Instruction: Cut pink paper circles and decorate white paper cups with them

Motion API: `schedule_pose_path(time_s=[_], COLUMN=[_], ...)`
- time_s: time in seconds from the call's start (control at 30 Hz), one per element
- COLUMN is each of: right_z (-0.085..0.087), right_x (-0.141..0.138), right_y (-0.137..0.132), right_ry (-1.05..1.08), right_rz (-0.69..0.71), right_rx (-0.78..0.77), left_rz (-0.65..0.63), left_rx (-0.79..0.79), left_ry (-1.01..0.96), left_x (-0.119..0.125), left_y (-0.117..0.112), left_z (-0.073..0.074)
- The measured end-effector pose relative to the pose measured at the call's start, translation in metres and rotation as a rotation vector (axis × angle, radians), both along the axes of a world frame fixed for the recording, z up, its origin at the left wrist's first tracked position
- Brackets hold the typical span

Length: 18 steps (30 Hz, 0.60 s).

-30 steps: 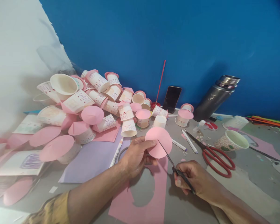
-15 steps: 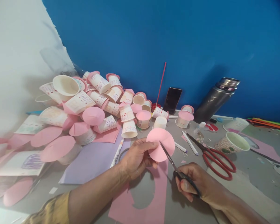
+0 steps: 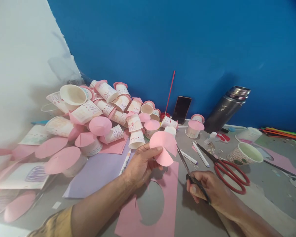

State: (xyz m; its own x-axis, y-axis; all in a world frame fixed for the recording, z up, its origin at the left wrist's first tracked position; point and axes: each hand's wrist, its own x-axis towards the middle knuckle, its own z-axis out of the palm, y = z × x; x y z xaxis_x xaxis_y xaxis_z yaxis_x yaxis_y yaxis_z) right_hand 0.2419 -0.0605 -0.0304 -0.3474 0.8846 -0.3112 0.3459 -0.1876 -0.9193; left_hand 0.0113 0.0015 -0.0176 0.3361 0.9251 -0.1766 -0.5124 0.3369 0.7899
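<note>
My left hand (image 3: 143, 163) pinches a pink paper disc (image 3: 162, 141) between thumb and fingers. A slit runs in from the disc's right edge towards its middle, and the two sides of the slit stand apart. In my right hand (image 3: 204, 189) is a pair of black-handled scissors (image 3: 184, 158), its blades pointing up and left, just right of the disc and apart from it. Below my hands lies a pink sheet (image 3: 170, 197) with a large round hole cut out of it.
Left is a heap of decorated paper cups (image 3: 86, 112) with pink paper tops. A purple sheet (image 3: 88, 177) lies beside my left arm. Red-handled scissors (image 3: 232, 174), markers (image 3: 201, 154), a green-lined cup (image 3: 246, 154), a dark flask (image 3: 224, 108) and a phone (image 3: 182, 108) are to the right and back.
The disc's slit has been cut open, and its lower flap has separated. The scissors have come away from the disc to the right; before, their blades lay across it.
</note>
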Motion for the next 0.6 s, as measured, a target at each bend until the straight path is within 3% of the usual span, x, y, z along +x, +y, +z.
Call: schedule_pose_path(time_s=[0.27, 0.4, 0.6], right_z=[-0.001, -0.003, 0.001], right_x=[-0.011, -0.01, -0.008], right_y=[0.0, 0.002, 0.006], right_ry=[-0.028, 0.126, 0.362], right_rz=[-0.005, -0.05, 0.034], right_rx=[0.003, -0.067, -0.126], left_rz=[-0.4, -0.352, -0.322], left_rx=[0.003, 0.03, 0.054], left_ry=[-0.029, -0.074, -0.084], left_x=[0.013, 0.016, 0.015], left_y=[-0.026, -0.027, -0.026], left_z=[-0.005, -0.007, -0.006])
